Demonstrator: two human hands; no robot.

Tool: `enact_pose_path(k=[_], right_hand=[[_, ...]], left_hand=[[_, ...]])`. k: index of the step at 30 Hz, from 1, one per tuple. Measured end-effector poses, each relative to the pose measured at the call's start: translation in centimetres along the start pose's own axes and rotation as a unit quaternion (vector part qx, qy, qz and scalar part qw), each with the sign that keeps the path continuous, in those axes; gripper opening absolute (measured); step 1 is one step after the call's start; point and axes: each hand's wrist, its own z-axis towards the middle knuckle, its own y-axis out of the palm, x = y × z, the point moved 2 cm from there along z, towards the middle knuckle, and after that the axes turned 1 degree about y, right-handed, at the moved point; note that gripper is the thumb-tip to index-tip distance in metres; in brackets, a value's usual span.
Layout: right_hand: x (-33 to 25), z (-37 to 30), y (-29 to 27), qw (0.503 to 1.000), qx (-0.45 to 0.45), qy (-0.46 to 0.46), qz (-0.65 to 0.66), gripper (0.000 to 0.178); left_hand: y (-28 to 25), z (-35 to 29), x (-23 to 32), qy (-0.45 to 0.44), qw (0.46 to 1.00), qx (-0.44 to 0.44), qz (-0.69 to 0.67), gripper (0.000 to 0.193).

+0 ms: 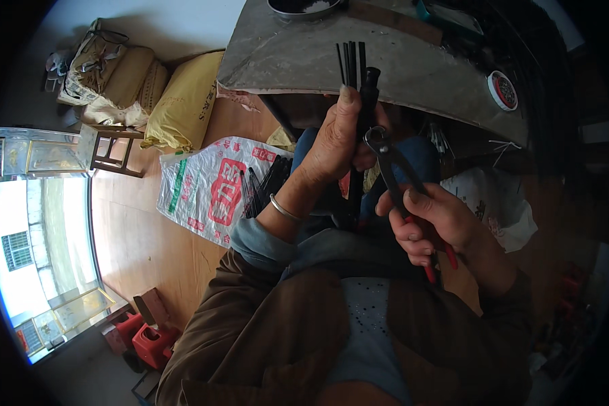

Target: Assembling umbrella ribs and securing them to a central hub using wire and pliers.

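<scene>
My left hand (333, 135) is closed around a bundle of thin black rods with a thicker, knob-ended black shaft (369, 91), which looks like a folded umbrella frame. The rods stand up past my thumb, and the shaft's lower part runs down toward my lap. In my right hand (434, 220) is a pair of pincers (396, 166) with dark metal jaws and red handles. Their rounded jaws are at the shaft, just beside my left fingers; whether they touch it I cannot tell. More thin black rods (264, 179) lie on a white printed sack (189, 183) to the left.
A grey worktable (277, 54) stands ahead, bearing a dark bowl (301, 7) and a round tin of small pieces (503, 91). At left are a yellow sack (186, 101), a wooden stool (115, 145) and red containers (152, 345). A white plastic bag (501, 210) lies right.
</scene>
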Motion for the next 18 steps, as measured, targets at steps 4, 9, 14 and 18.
enact_pose_path(k=[4,9,14,18], right_hand=[[0.33,0.08,-0.5,1.0,-0.022,-0.002,-0.008,0.045],[0.34,0.19,-0.21,0.999,0.009,-0.007,-0.033,0.045],[0.28,0.31,-0.04,0.998,0.023,-0.016,-0.051,0.043],[0.49,0.48,-0.44,0.999,0.018,-0.018,-0.043,0.04]], left_hand=[[-0.09,0.15,-0.24,-0.006,0.999,-0.039,-0.009,0.077],[-0.05,0.08,-0.06,-0.001,0.999,-0.041,-0.013,0.078],[0.05,0.1,-0.07,0.001,0.998,-0.052,-0.024,0.078],[0.27,0.13,-0.13,-0.002,0.999,-0.034,-0.017,0.077]])
